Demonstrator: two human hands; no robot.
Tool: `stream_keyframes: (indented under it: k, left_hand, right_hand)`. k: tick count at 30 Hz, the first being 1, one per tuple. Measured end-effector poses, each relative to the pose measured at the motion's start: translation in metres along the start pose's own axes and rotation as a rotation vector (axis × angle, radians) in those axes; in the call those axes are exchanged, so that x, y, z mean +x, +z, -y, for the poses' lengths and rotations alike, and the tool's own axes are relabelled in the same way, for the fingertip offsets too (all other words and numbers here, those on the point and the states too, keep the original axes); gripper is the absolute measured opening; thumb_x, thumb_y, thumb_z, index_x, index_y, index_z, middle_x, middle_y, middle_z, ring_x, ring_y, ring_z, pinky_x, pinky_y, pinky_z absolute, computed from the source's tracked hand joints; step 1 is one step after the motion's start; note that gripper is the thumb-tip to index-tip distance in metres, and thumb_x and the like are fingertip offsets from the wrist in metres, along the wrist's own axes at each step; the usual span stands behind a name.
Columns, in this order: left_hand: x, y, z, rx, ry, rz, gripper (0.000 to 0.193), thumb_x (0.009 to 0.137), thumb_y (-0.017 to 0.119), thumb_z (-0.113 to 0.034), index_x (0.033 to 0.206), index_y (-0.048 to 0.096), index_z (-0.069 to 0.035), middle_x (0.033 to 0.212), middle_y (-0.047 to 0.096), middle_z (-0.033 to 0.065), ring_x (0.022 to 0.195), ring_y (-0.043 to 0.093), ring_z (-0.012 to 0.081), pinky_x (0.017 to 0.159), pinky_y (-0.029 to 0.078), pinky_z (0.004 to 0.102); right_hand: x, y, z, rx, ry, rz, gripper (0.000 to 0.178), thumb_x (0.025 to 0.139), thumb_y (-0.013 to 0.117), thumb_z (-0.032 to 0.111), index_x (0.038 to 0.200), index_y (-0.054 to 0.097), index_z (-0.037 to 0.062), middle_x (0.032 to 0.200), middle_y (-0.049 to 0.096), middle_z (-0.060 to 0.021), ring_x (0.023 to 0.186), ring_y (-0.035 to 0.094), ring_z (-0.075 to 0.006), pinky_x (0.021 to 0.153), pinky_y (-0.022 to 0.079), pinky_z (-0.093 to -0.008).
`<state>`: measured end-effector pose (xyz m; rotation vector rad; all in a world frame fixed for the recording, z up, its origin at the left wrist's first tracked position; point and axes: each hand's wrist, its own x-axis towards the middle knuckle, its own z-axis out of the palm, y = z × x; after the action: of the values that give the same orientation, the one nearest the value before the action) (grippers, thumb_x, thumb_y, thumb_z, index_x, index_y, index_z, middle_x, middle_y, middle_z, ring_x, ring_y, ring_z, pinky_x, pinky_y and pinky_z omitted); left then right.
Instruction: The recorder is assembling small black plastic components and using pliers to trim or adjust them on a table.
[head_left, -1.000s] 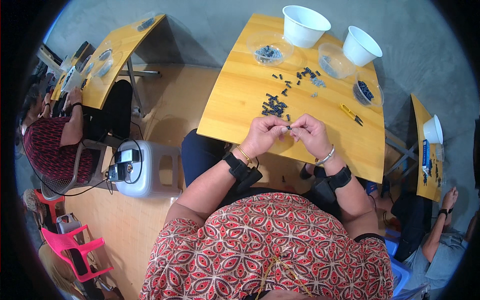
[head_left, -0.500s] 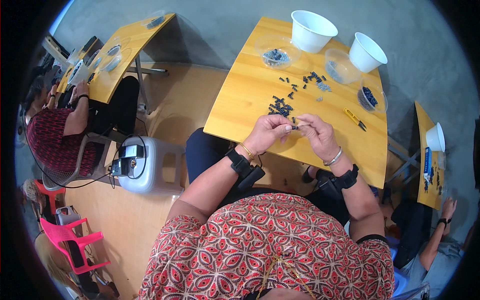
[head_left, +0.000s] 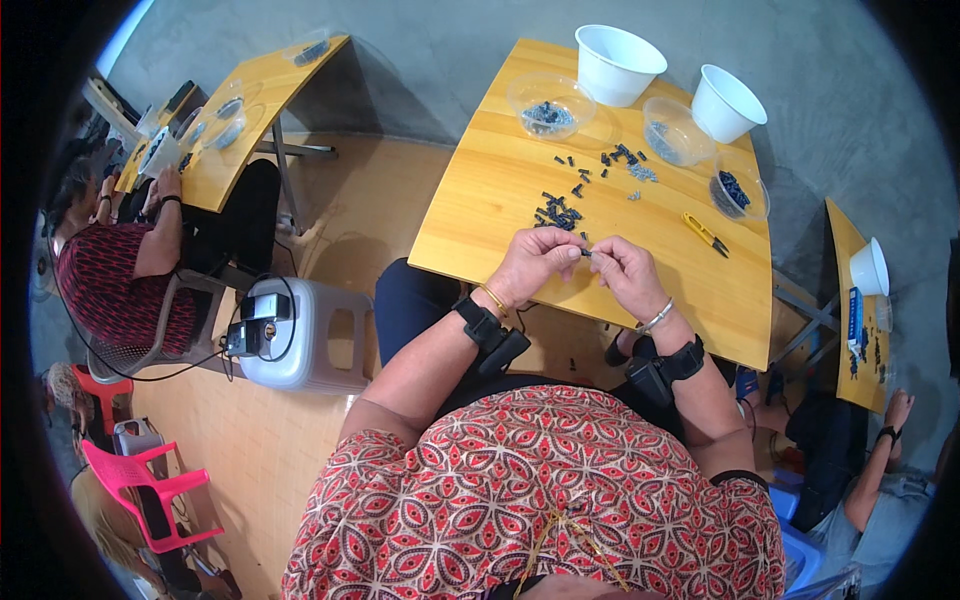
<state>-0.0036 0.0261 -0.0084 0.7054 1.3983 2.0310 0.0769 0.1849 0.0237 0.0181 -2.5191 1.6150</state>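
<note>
A small black cylindrical part (head_left: 586, 252) spans the gap between my two hands, just above the table's near edge. My left hand (head_left: 535, 268) pinches one end between thumb and forefinger. The fingertips of my right hand (head_left: 628, 280) are closed on the other end. Beyond my left fingers lies a loose pile of similar black parts (head_left: 557, 213). Farther back, several more are scattered beside a little heap of small grey pieces (head_left: 642, 173). Yellow-handled thread snips (head_left: 706, 234) lie to the right of my right hand.
Along the wooden table's (head_left: 470, 180) far side stand a white tub (head_left: 620, 72), another white tub (head_left: 727, 108) and clear bowls of small parts, one (head_left: 577, 120) at left. A grey plastic stool (head_left: 300, 340) carrying devices is at my left. Other people sit at neighbouring tables.
My right fingers have come down and closed onto the small part, having been raised and more spread before. My left hand keeps its pinch. The view has shifted slightly.
</note>
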Motion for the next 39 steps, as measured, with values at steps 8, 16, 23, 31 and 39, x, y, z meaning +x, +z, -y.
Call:
stream_keyframes:
  k: [8,16,23,31,39]
  left_hand:
    - [-0.003,0.006,-0.007,-0.319,-0.073,-0.026,0.019,0.082,0.056,-0.004,0.099,0.057,0.003,0.083,0.062,0.0082,0.067,0.059,0.0132,0.064,0.050,0.0234]
    - [-0.001,0.018,-0.005,-0.467,-0.142,0.008,0.017,0.085,0.051,-0.004,0.099,0.057,0.002,0.081,0.061,0.0085,0.069,0.059,0.0145,0.065,0.052,0.0264]
    - [0.000,0.022,-0.009,-0.458,-0.169,-0.017,0.014,0.085,0.051,-0.004,0.094,0.059,0.002,0.076,0.060,0.0069,0.066,0.058,0.0128,0.061,0.053,0.0257]
    - [0.000,0.021,-0.006,-0.416,-0.179,-0.066,0.009,0.084,0.053,-0.004,0.087,0.059,0.002,0.074,0.060,0.0070,0.064,0.058,0.0125,0.057,0.053,0.0255]
    - [-0.001,0.022,-0.006,-0.355,-0.207,-0.125,0.007,0.083,0.055,-0.006,0.084,0.059,0.001,0.071,0.060,0.0066,0.060,0.057,0.0121,0.054,0.052,0.0253]
  right_hand:
    - [-0.005,0.004,-0.002,0.271,0.018,0.003,0.009,0.085,0.052,0.009,0.086,0.053,0.0008,0.072,0.056,-0.0012,0.064,0.052,-0.0063,0.055,0.044,-0.0205]
    - [-0.012,-0.003,-0.007,0.261,0.014,-0.031,0.010,0.085,0.052,0.010,0.087,0.054,0.0006,0.073,0.057,-0.0014,0.065,0.053,-0.0063,0.056,0.044,-0.0202]
    - [-0.012,-0.006,-0.005,0.242,0.002,-0.008,0.010,0.085,0.052,0.011,0.086,0.054,0.0009,0.071,0.056,-0.0004,0.063,0.051,-0.0057,0.055,0.043,-0.0200]
    - [-0.012,-0.006,0.003,0.060,-0.059,-0.040,0.006,0.083,0.052,0.007,0.083,0.053,0.0012,0.067,0.055,-0.0013,0.059,0.050,-0.0064,0.054,0.042,-0.0205]
    - [-0.011,-0.005,-0.003,0.130,-0.009,-0.002,0.008,0.083,0.053,0.009,0.082,0.054,0.0010,0.066,0.056,-0.0010,0.056,0.049,-0.0068,0.052,0.041,-0.0207]
